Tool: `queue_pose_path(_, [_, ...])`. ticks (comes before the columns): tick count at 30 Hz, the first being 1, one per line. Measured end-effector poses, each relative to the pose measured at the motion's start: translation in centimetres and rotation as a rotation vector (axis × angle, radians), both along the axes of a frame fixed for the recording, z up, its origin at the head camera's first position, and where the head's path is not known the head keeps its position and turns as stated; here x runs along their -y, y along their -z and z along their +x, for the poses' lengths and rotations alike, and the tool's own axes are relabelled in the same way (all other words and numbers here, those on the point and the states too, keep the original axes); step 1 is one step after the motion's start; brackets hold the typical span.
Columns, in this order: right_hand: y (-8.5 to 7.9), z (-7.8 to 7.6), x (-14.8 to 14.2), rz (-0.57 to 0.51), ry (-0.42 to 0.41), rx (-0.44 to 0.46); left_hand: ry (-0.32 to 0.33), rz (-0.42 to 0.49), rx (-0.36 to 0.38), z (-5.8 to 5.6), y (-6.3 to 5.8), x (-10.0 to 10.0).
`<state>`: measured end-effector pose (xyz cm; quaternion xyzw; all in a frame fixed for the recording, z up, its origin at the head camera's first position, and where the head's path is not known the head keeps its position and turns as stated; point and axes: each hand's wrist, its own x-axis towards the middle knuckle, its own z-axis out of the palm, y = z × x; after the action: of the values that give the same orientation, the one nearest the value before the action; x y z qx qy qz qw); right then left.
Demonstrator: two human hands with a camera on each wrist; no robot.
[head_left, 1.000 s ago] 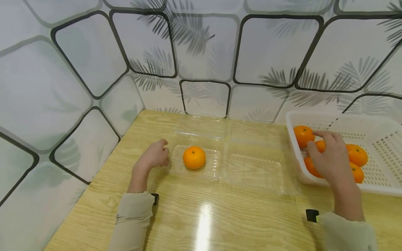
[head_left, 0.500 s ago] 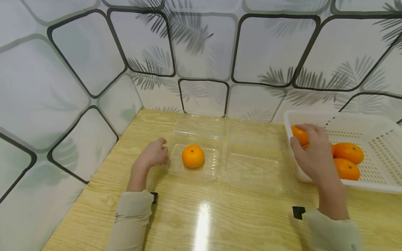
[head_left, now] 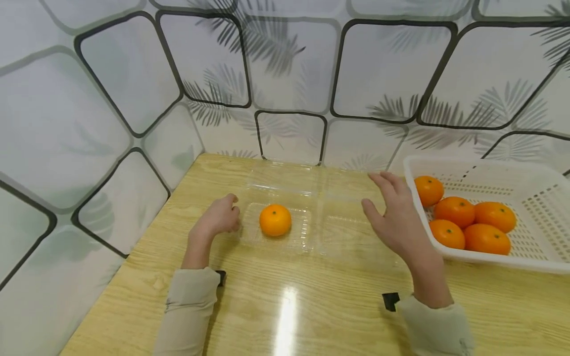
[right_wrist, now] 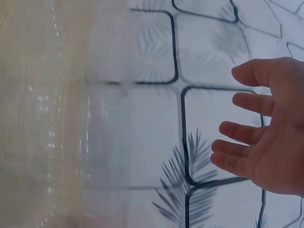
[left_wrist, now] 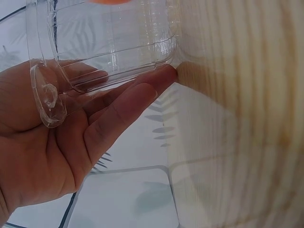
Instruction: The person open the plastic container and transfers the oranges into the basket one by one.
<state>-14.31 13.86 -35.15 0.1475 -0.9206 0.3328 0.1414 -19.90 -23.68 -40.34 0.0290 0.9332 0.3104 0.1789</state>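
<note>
In the head view one orange (head_left: 275,220) sits in the base of the left clear plastic container (head_left: 299,242). My left hand (head_left: 216,217) is at that container's left side. The left wrist view shows the hand's fingers (left_wrist: 123,111) lying along the outside of the clear wall (left_wrist: 114,42), the thumb seen through the plastic. My right hand (head_left: 398,217) hangs over the right part of a second clear container (head_left: 343,237), thumb and fingers spread. Nothing is in that hand, as the right wrist view also shows its fingers (right_wrist: 242,133) apart.
A white perforated basket (head_left: 541,222) stands at the right, with several oranges (head_left: 454,211) grouped at its left end. Both containers have flat clear lids folded back toward the patterned wall (head_left: 392,74). The wooden table (head_left: 249,306) meets walls at the back and left.
My right hand has left the basket and moved left over the second container, fingers now spread. The basket's oranges are in full view again. My left hand has stayed in place.
</note>
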Motion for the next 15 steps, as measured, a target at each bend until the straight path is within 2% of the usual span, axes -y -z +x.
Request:
queue_pose_path(6, [0.8,-0.2,2.5,0.103,-0.083,0.086,0.004,-0.014,-0.010,-0.1,-0.1,0.2])
queue_pose_path(15, [2.1,-0.7,7.0,0.172,-0.198,0.160,0.012,-0.026,-0.025,-0.1,0.0,0.2])
